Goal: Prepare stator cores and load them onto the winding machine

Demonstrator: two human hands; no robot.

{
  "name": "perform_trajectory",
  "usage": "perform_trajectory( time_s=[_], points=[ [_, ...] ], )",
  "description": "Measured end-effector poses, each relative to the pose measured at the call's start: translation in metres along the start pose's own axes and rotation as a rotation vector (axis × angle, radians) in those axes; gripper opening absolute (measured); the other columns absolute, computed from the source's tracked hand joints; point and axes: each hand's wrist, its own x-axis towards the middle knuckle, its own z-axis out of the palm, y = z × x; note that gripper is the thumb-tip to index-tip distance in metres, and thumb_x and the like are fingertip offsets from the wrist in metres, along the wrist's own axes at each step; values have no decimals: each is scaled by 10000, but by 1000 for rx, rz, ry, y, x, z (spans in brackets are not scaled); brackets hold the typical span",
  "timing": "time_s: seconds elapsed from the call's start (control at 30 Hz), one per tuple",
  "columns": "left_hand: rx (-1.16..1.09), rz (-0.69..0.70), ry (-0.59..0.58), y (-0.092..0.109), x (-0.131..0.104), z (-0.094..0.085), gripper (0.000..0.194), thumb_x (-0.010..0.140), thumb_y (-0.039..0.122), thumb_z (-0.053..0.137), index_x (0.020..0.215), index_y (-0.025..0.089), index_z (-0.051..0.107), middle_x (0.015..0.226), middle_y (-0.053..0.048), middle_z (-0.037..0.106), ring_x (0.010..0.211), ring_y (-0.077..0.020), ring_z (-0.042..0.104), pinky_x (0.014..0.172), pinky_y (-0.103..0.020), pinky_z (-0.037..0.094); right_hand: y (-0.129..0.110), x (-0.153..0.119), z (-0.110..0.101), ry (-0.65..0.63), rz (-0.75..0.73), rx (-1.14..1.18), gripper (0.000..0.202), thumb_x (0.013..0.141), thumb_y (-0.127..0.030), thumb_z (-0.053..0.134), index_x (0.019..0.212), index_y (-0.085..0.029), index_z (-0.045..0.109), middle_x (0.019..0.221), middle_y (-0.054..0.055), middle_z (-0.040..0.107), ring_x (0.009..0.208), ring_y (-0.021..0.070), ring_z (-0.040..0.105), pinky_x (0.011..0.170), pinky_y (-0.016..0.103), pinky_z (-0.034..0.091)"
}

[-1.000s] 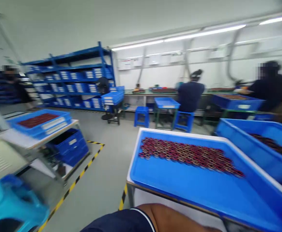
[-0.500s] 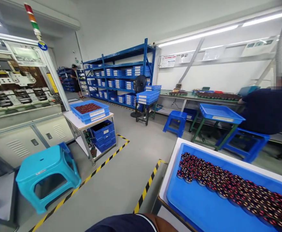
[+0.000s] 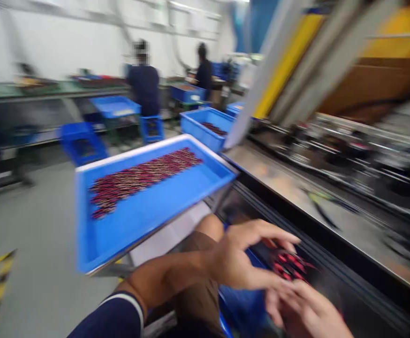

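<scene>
Low at the right, a round black-and-red part point(image 3: 291, 266), smeared by motion, sits between my two hands. My left hand point(image 3: 243, 253) curves around its left side, thumb below and fingers above. From the lower right my right hand point(image 3: 307, 307) closes on its near side, fingers partly hidden; the two hands meet at the thumbs. To the left, a blue tray point(image 3: 155, 211) bears rows of many similar-coloured round parts point(image 3: 145, 176). A machine bench point(image 3: 278, 173) with a metal top runs along the right of my hands.
A deep blue bin point(image 3: 205, 126) with dark parts stands behind the tray. Blue stools point(image 3: 81, 141) are farther back. Two people point(image 3: 143, 89) sit at the far workbench. A pliers-like tool point(image 3: 319, 206) with light green on it lies on the machine bench.
My view has swung to the right, from the shelves and aisle to the machine bench. Both my hands have come into view, with the black-and-red part between them.
</scene>
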Motion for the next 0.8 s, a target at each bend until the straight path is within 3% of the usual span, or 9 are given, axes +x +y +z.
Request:
perform_trajectory(
  time_s=[0.03, 0.1, 0.2, 0.3, 0.37, 0.43, 0.57, 0.7, 0.8],
  points=[
    [-81, 84, 58, -10, 4, 15, 630, 727, 351, 900, 1269, 169, 634, 1054, -106, 724, 957, -210, 704, 892, -328, 598, 1, -17, -4, 112, 40, 52, 420, 875, -605, 718, 915, -186, 709, 734, 61, 694, 619, 189, 644, 547, 312, 541],
    [-198, 157, 52, -23, 12, 38, 625, 693, 206, 914, 1255, 207, 640, 1043, -76, 713, 939, -175, 680, 850, -276, 585, 1, -40, -4, 302, 118, 225, 399, 757, -571, 835, 803, -194, 712, 628, 50, 670, 513, 173, 591, 485, 292, 483],
    [-307, 125, -61, -29, 20, 67, 648, 691, 141, 900, 1271, 235, 625, 1055, -54, 680, 947, -158, 657, 830, -256, 574, -8, -61, 0, 521, 151, 416, 268, 724, -434, 884, 719, -221, 721, 589, 25, 665, 464, 140, 547, 469, 262, 434],
    [-390, 31, -150, -26, 21, 88, 651, 693, 154, 905, 1266, 226, 607, 1068, -51, 676, 944, -155, 668, 855, -277, 577, -14, -82, 5, 648, 164, 433, 235, 718, -432, 884, 680, -254, 736, 523, 16, 645, 397, 119, 473, 433, 261, 373],
    [-465, -49, -187, -23, 18, 95, 652, 690, 145, 911, 1254, 215, 592, 1070, -53, 696, 952, -156, 685, 876, -286, 579, -10, -96, 6, 647, 172, 409, 275, 684, -458, 900, 659, -247, 724, 479, 14, 624, 353, 106, 429, 396, 250, 329],
    [-562, -101, -217, -21, 14, 95, 674, 692, 115, 908, 1267, 219, 572, 1088, -57, 721, 970, -156, 705, 889, -284, 582, -2, -106, 2, 553, 156, 368, 318, 689, -473, 896, 653, -221, 707, 465, 10, 615, 332, 95, 434, 374, 222, 323],
    [-654, -155, -250, -18, 0, 83, 687, 752, 64, 854, 1334, 234, 531, 1208, -94, 731, 1082, -174, 724, 953, -297, 586, 4, -113, -21, 341, 103, 263, 311, 688, -433, 921, 779, -186, 755, 579, 35, 692, 454, 137, 598, 464, 234, 472],
    [-595, -227, -298, -11, -20, 72, 674, 846, 119, 781, 1430, 215, 458, 1340, -176, 683, 1176, -221, 712, 1023, -352, 578, -8, -100, -38, 387, 23, 265, 358, 809, -531, 817, 812, -179, 749, 648, 31, 668, 540, 130, 589, 546, 253, 486],
    [-571, -238, -266, -5, -33, 69, 639, 896, 129, 726, 1458, 235, 440, 1396, -179, 653, 1205, -220, 697, 1065, -372, 552, -15, -89, -35, 360, 36, 256, 363, 890, -447, 753, 676, -167, 668, 572, 16, 594, 524, 114, 519, 533, 242, 421]
  ],
)
